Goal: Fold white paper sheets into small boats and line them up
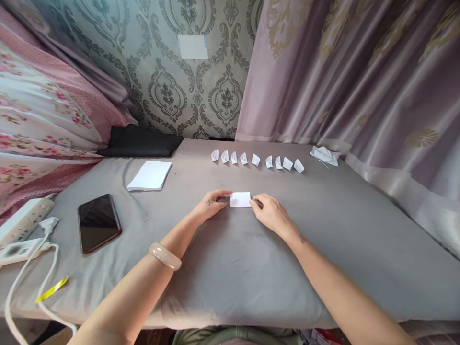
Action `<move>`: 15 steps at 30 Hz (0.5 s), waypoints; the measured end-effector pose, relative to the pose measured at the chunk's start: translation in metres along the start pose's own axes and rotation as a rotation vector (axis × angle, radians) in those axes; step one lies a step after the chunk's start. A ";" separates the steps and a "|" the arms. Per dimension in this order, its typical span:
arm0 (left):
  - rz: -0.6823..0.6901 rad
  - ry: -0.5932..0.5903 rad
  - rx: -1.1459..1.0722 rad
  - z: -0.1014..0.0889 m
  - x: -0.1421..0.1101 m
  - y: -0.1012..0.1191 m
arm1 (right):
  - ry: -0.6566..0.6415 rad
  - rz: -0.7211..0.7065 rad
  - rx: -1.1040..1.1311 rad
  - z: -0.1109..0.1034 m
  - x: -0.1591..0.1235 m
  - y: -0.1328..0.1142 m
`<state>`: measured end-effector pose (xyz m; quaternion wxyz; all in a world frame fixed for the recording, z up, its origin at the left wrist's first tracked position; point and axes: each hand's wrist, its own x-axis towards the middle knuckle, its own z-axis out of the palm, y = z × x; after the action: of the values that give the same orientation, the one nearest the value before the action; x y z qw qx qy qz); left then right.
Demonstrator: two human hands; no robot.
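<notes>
A small white rectangle of paper [240, 199] lies just in front of me, at the middle of the cloth-covered surface. My left hand [211, 204], on the arm with a pale bangle, grips its left edge, index fingertip at the upper left corner and thumb lower down. At the right edge, my right hand [270, 211] pinches the paper between thumb and fingers. Beyond both hands stands a row of several small folded white paper boats [255, 160].
To the left are a stack of white paper [150, 176], a phone [99, 223], a power strip [27, 218] with white cables and a yellow strip [52, 289]. A black folded item [142, 141] lies at the back left, crumpled white paper [325, 155] at the back right. Curtains [323, 72] border the surface.
</notes>
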<state>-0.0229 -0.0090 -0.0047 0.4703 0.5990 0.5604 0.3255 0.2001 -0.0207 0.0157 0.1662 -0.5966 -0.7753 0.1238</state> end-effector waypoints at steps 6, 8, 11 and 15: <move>-0.059 0.168 0.059 0.008 0.017 -0.001 | -0.027 -0.037 0.267 0.019 0.033 0.003; -0.034 0.168 0.090 0.011 0.023 0.000 | -0.024 -0.051 0.293 0.022 0.032 0.005; -0.003 0.157 0.113 0.012 0.026 0.001 | -0.022 -0.057 0.332 0.023 0.028 0.008; 0.032 0.103 0.104 0.004 0.020 0.000 | -0.025 -0.085 0.414 0.019 0.023 0.009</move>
<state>-0.0156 0.0097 -0.0091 0.4041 0.6139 0.5903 0.3337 0.1951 0.0041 -0.0029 0.2804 -0.5150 -0.7598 0.2808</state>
